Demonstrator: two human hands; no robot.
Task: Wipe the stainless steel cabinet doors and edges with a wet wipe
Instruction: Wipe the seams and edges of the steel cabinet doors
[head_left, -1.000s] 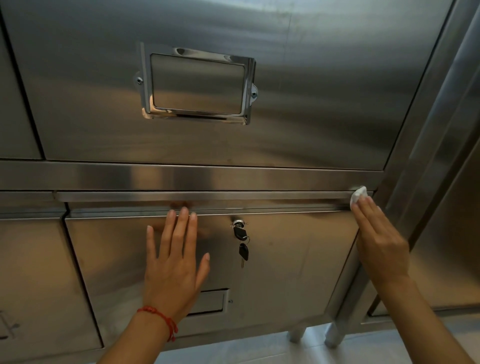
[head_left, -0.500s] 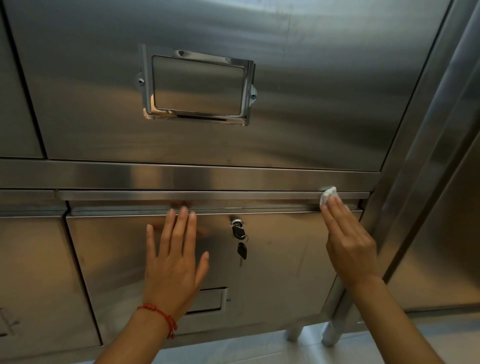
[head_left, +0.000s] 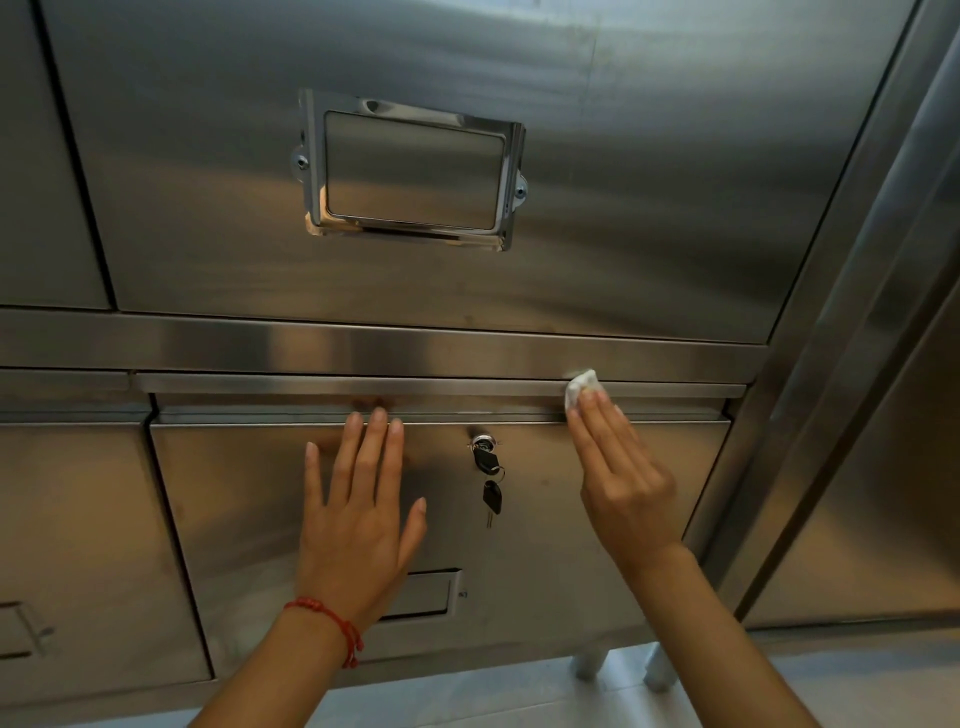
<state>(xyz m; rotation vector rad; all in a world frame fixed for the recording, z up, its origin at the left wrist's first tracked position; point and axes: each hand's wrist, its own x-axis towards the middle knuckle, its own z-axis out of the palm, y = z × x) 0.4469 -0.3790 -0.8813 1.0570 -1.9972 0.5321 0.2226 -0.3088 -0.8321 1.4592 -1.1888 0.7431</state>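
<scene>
Head view. Wet wipe (head_left: 581, 391), bunched into a small white wad, sits on the narrow horizontal edge (head_left: 363, 385) above the lower cabinet door (head_left: 597, 467), toward its right part. The right hand (head_left: 621, 480) presses the wipe against that edge with straight, closed fingers (head_left: 597, 415); nothing is curled round it, so the hand is flat and released. The left hand (head_left: 358, 512) lies flat on the lower door with fingers spread, grasping nothing, apparently bracing the door. A key (head_left: 491, 496) hangs from the lock (head_left: 483, 446) between the two hands.

Procedure for the current step, as judged: keep even fingertip pressure so the wad stays under the fingers, and run it along the full edge in one line. Keep the stroke above the lock to avoid snagging the key. Maintain the left palm on the door to prevent rattle. The upper door (head_left: 623, 182) and its label frame (head_left: 413, 169) likely remain to be wiped.
</scene>
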